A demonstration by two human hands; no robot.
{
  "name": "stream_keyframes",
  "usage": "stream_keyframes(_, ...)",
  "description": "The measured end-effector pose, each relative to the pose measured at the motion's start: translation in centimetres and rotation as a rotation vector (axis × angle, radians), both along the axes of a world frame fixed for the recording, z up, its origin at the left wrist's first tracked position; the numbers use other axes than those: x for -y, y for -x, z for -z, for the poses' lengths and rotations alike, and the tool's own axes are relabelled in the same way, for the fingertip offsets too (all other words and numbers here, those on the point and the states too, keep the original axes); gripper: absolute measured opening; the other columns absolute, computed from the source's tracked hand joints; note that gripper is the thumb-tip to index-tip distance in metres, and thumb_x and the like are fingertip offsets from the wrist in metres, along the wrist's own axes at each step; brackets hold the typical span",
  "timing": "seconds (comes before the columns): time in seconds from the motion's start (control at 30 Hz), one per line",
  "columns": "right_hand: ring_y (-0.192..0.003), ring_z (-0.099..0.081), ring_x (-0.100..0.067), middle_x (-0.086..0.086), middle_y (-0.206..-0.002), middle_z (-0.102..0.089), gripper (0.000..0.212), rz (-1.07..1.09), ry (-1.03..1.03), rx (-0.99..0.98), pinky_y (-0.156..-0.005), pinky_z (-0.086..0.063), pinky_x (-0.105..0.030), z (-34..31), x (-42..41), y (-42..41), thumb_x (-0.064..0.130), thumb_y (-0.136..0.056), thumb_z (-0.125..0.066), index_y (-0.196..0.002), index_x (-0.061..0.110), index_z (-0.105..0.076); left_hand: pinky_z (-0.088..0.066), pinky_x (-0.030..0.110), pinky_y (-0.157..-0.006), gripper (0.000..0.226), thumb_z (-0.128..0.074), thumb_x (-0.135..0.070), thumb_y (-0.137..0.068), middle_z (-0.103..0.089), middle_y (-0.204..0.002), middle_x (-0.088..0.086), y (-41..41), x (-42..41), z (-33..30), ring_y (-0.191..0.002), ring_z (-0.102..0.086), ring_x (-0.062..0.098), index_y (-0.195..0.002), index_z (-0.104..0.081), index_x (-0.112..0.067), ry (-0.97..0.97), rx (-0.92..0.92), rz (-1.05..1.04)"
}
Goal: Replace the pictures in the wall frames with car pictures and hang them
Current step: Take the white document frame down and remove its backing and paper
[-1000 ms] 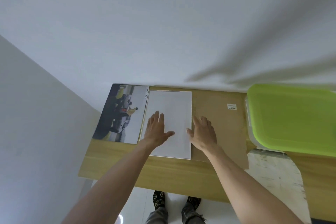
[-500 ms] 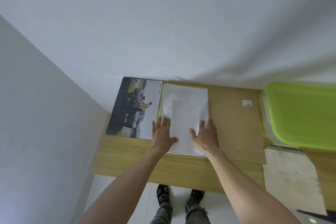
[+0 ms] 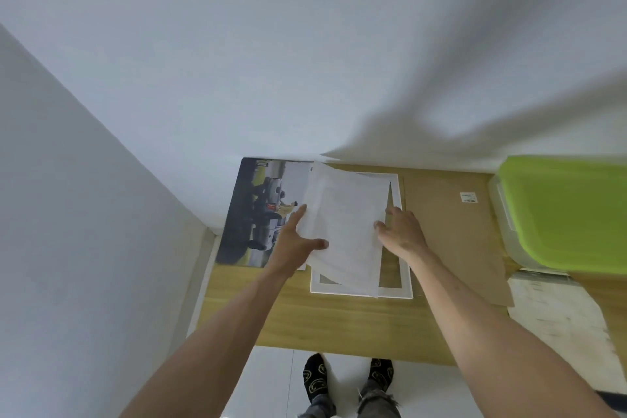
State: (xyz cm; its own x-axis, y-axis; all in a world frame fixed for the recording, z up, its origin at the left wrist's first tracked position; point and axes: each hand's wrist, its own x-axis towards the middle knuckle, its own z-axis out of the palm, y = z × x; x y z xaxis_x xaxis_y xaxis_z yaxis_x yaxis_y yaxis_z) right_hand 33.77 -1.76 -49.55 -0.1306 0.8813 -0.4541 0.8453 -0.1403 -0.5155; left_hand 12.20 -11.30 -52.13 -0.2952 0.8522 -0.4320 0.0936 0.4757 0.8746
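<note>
Two hands point(image 3: 295, 244) point(image 3: 403, 234), one white sheet point(image 3: 342, 231), one car picture point(image 3: 261, 214).

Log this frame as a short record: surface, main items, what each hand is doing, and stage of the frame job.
surface: wooden table against a white wall
frame: white frame lying flat
sheet: white sheet, left side raised off the frame, tilted
car picture: car picture flat, left of the frame
backing: brown board, right of the frame
box: green-lidded box, far right
left hand: left hand grips the sheet's left edge
right hand: right hand on the sheet's right edge; grip unclear
stage: car picture not yet in the frame
</note>
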Motion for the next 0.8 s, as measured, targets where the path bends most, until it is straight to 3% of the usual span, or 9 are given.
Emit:
stream_keyframes(0.17, -0.13, -0.051, -0.029, -0.013, -0.143, -0.051, 0.056, -0.037, 0.021, -0.028, -0.103, -0.043, -0.036, -2.9, -1.8, 1.9, 0.03, -0.098, -0.054, -0.149, 0.015, -0.038, -0.053, 0.049, -0.096, 0.1, -0.085, -0.006, -0.066, -0.057, -0.131, 0.004, 2.5, 0.5, -1.5, -0.111, -0.061, 0.028, -0.149, -0.035, -0.029, 0.035, 0.211, -0.026)
stream_keyframes(0.23, -0.121, -0.057, -0.03, -0.015, -0.134, -0.059, 0.056, -0.059, 0.031, -0.026, -0.096, -0.046, -0.036, -3.5, -1.9, 2.6, 0.029, -0.098, -0.055, -0.149, 0.015, -0.037, -0.052, 0.048, -0.096, 0.099, -0.083, -0.002, -0.067, -0.057, -0.133, 0.001, 3.2, 1.0, -2.0, -0.113, -0.06, 0.026, -0.148, -0.037, -0.035, 0.05, 0.2, 0.055)
stream_keyframes(0.33, -0.122, -0.056, -0.027, -0.009, -0.14, -0.053, 0.061, -0.103, 0.048, -0.03, -0.088, -0.046, -0.032, -3.6, -1.9, 3.5, 0.031, -0.094, -0.06, -0.149, 0.019, -0.037, -0.05, 0.05, -0.098, 0.098, -0.083, 0.001, -0.065, -0.061, -0.128, -0.004, 4.3, 1.5, -2.7, -0.113, -0.06, 0.026, -0.141, -0.044, -0.047, 0.08, 0.219, 0.205)
stream_keyframes(0.47, -0.131, -0.05, -0.028, -0.002, -0.151, -0.042, 0.081, -0.079, 0.132, -0.134, -0.089, -0.043, -0.032, -3.1, -1.7, 4.0, 0.029, -0.089, -0.073, -0.155, 0.021, -0.026, -0.048, 0.042, -0.102, 0.095, -0.085, 0.002, -0.065, -0.062, -0.13, -0.01, 6.0, 1.9, -3.5, -0.118, -0.059, 0.016, -0.138, -0.048, -0.046, 0.1, 0.26, 0.381)
stream_keyframes(0.57, -0.118, -0.06, -0.027, -0.002, -0.145, -0.051, 0.094, -0.008, 0.258, -0.232, -0.094, -0.047, -0.038, -2.2, -1.6, 3.3, 0.027, -0.082, -0.079, -0.156, 0.025, -0.021, -0.048, 0.034, -0.102, 0.094, -0.082, 0.006, -0.068, -0.059, -0.128, -0.012, 6.8, 1.9, -4.1, -0.114, -0.058, 0.01, -0.142, -0.045, -0.04, 0.122, 0.224, 0.464)
stream_keyframes(0.67, -0.094, -0.07, -0.023, -0.001, -0.118, -0.067, 0.1, 0.088, 0.294, -0.305, -0.085, -0.055, -0.04, -1.4, -1.5, 1.9, 0.029, -0.067, -0.089, -0.148, 0.03, -0.032, -0.046, 0.037, -0.104, 0.102, -0.085, 0.002, -0.066, -0.053, -0.135, -0.008, 7.6, 1.6, -3.9, -0.116, -0.056, 0.014, -0.145, -0.038, -0.043, 0.14, 0.128, 0.518)
stream_keyframes(0.73, -0.091, -0.072, -0.023, 0.0, -0.11, -0.07, 0.089, 0.112, 0.302, -0.363, -0.077, -0.056, -0.039, -1.3, -1.3, 1.1, 0.026, -0.063, -0.092, -0.137, 0.028, -0.043, -0.041, 0.045, -0.108, 0.113, -0.089, -0.003, -0.062, -0.044, -0.146, -0.008, 8.0, 1.5, -3.6, -0.127, -0.049, 0.019, -0.148, -0.03, -0.047, 0.133, 0.099, 0.498)
stream_keyframes(0.8, -0.096, -0.07, -0.023, -0.001, -0.107, -0.072, 0.071, 0.13, 0.297, -0.4, -0.076, -0.054, -0.035, -1.3, -1.0, 0.1, 0.018, -0.065, -0.092, -0.125, 0.021, -0.055, -0.038, 0.047, -0.111, 0.112, -0.092, -0.009, -0.059, -0.038, -0.151, -0.007, 8.2, 1.2, -3.3, -0.133, -0.045, 0.022, -0.148, -0.033, -0.043, 0.138, 0.066, 0.438)
